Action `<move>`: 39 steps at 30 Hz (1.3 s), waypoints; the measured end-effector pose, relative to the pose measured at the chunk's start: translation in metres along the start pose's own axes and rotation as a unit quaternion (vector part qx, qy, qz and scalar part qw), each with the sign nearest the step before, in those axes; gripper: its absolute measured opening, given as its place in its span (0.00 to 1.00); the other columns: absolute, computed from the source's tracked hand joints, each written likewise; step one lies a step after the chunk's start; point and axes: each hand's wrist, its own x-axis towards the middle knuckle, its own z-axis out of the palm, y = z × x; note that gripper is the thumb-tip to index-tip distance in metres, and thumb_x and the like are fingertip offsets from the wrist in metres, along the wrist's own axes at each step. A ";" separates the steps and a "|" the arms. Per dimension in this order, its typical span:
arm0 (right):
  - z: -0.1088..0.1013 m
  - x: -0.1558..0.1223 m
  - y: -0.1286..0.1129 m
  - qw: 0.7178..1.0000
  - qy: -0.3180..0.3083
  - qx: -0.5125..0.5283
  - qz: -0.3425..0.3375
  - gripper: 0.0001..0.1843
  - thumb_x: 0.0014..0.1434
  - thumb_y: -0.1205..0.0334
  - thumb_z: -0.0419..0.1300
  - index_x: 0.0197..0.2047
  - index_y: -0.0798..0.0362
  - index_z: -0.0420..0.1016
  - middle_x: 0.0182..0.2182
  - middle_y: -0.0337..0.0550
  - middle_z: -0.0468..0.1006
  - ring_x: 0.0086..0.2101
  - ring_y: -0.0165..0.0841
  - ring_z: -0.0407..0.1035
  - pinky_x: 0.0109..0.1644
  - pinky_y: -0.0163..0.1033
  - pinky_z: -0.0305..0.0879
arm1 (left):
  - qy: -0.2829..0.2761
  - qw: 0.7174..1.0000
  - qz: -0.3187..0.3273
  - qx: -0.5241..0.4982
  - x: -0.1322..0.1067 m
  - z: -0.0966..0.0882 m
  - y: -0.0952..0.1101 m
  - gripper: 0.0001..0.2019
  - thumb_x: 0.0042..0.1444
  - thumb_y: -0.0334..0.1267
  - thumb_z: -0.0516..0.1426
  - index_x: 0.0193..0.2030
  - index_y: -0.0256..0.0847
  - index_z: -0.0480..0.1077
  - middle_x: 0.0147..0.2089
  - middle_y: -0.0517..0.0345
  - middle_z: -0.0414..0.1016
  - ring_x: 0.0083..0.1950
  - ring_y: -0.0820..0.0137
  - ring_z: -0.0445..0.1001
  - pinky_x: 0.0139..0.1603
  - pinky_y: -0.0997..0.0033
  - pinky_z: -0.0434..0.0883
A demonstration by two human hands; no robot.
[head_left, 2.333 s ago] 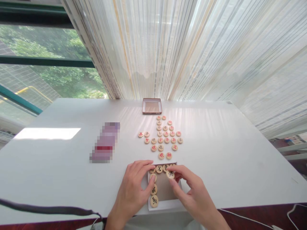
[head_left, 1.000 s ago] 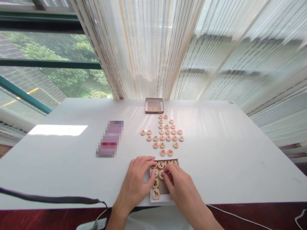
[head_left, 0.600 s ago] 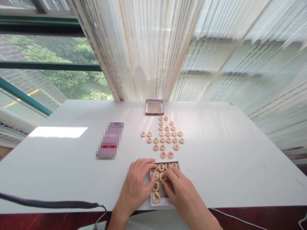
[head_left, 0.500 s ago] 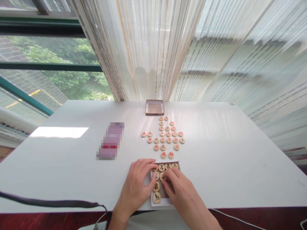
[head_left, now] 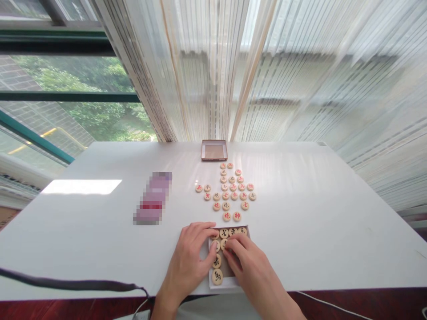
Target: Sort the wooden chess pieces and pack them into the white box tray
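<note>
A shallow white-walled box at the table's near edge holds a row of black-marked Chinese chess pieces along its far side and more down its left side. My left hand lies across the box's left edge. Its thumb touches a piece in the left column and its index finger the far-left corner piece, with a gap between thumb and finger. The fingers of my right hand are closed on a Chinese chess piece inside the box, in the second row, partly hidden by the fingertips. A horse piece lies in the near-left corner.
Beyond the box, several red- and black-marked pieces lie loose on the white table. An upturned box lid stands by the curtain. To the left are a blurred purple item and a dark strap.
The view has shifted slightly. Both hands keep their places at the box, and the right fingers stay on the same piece. The pieces on the table have not moved.
</note>
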 end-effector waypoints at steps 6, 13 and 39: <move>0.000 -0.003 0.002 1.000 0.027 0.009 -0.012 0.09 0.68 0.73 0.52 0.42 0.49 0.69 0.41 0.44 0.74 0.37 0.34 0.74 0.42 0.40 0.74 | 0.000 1.000 -0.001 -0.001 0.000 0.001 -0.001 0.10 0.63 0.32 0.55 0.50 0.47 0.71 0.56 0.54 0.75 0.60 0.59 0.70 0.59 0.52 0.67; -0.003 -0.005 0.001 1.000 0.014 0.007 -0.009 0.10 0.67 0.74 0.52 0.42 0.49 0.70 0.40 0.44 0.74 0.38 0.35 0.73 0.43 0.40 0.74 | -0.001 1.000 -0.011 -0.025 -0.001 -0.005 0.002 0.12 0.62 0.31 0.55 0.51 0.48 0.69 0.59 0.54 0.73 0.61 0.59 0.69 0.61 0.52 0.66; -0.018 -0.005 -0.018 0.993 -0.104 0.042 0.017 0.10 0.58 0.72 0.67 0.32 0.52 0.70 0.34 0.39 0.76 0.34 0.33 0.73 0.36 0.34 0.69 | -0.040 0.999 -0.009 -0.004 0.000 -0.007 0.007 0.16 0.57 0.28 0.55 0.52 0.47 0.66 0.60 0.51 0.71 0.62 0.56 0.66 0.62 0.49 0.64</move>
